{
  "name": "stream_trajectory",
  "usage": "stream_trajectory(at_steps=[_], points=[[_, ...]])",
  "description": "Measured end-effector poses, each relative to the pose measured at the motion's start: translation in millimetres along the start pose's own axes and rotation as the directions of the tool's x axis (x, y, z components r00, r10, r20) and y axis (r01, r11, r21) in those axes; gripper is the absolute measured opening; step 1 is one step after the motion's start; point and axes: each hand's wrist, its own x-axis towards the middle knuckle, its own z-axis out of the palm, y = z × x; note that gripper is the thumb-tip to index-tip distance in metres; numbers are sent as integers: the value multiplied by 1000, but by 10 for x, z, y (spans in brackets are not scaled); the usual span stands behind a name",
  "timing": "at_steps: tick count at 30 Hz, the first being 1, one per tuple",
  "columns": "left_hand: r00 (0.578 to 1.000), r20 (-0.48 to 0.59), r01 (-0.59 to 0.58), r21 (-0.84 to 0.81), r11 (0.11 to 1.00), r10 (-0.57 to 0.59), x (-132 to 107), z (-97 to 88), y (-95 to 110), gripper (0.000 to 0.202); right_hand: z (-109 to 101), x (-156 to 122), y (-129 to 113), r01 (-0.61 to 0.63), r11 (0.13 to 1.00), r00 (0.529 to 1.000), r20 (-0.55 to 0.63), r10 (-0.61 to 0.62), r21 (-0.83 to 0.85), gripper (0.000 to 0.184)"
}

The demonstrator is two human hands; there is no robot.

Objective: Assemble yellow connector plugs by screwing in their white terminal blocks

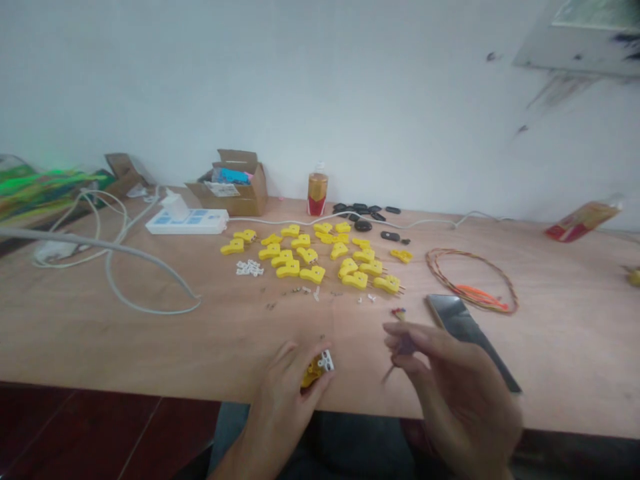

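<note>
My left hand [280,400] is closed around an opened yellow plug [313,373] at the table's front edge. A white insert shows at the plug's far end. To the right, my right hand [460,390] pinches a small screwdriver by its dark handle [407,345], its thin shaft slanting down to the left, apart from the plug. Beyond both hands lie several yellow plugs [356,280], some with their metal pins showing. Small white plastic parts [249,268] form a heap on the left of them. Tiny metal bits [306,290] are scattered nearer to me.
A dark phone [470,337] lies beside my right hand, with a coiled cable [430,267] behind it. Farther back are a white power strip [187,222], a cardboard box [250,200], an upright bottle [317,192] and black oval parts [363,225]. Loose white cable [150,249] crosses the left.
</note>
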Motion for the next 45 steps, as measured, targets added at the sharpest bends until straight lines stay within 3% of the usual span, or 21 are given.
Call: stream_trajectory(at_steps=[3,6,7,9,13,18,22,26,31,37,41,45], points=[[1000,-26,-19,-32,999,18,-2,-7,-11,24,-55,39,185,30,953,973,228,42,-300,21],[998,-50,-31,-74,997,27,5,-15,-11,17,83,-50,449,148,885,882,463,83,-441,22],[998,-54,-35,-81,996,30,6,-16,-11,16,140,-86,522,184,861,849,518,104,-474,23],[997,-60,-45,-86,995,40,3,-12,-14,16,217,-132,615,206,845,829,547,117,-493,21],[999,-36,-43,-97,994,40,-5,3,-35,22,146,-95,602,210,840,836,537,110,-500,25],[996,30,83,-146,986,-80,9,-33,-90,38,17,-73,406,182,896,853,519,62,-406,26],[978,120,192,-191,962,-172,20,-164,-133,54,174,-173,283,210,922,805,593,26,-325,33],[944,184,305,-164,938,-275,5,-337,-192,60,342,-262,327,171,935,814,579,45,-312,24],[938,191,316,-131,940,-289,-43,-445,-276,51,356,-279,376,130,935,809,580,94,-331,23],[970,119,217,-54,975,-210,-67,-367,-228,40,333,-225,312,140,931,792,603,99,-337,20],[985,100,138,-3,990,-137,-34,-362,-197,32,288,-216,364,222,881,824,564,59,-417,23],[959,93,268,20,963,-268,166,-602,-358,26,155,-190,488,284,793,866,499,28,-538,31]])
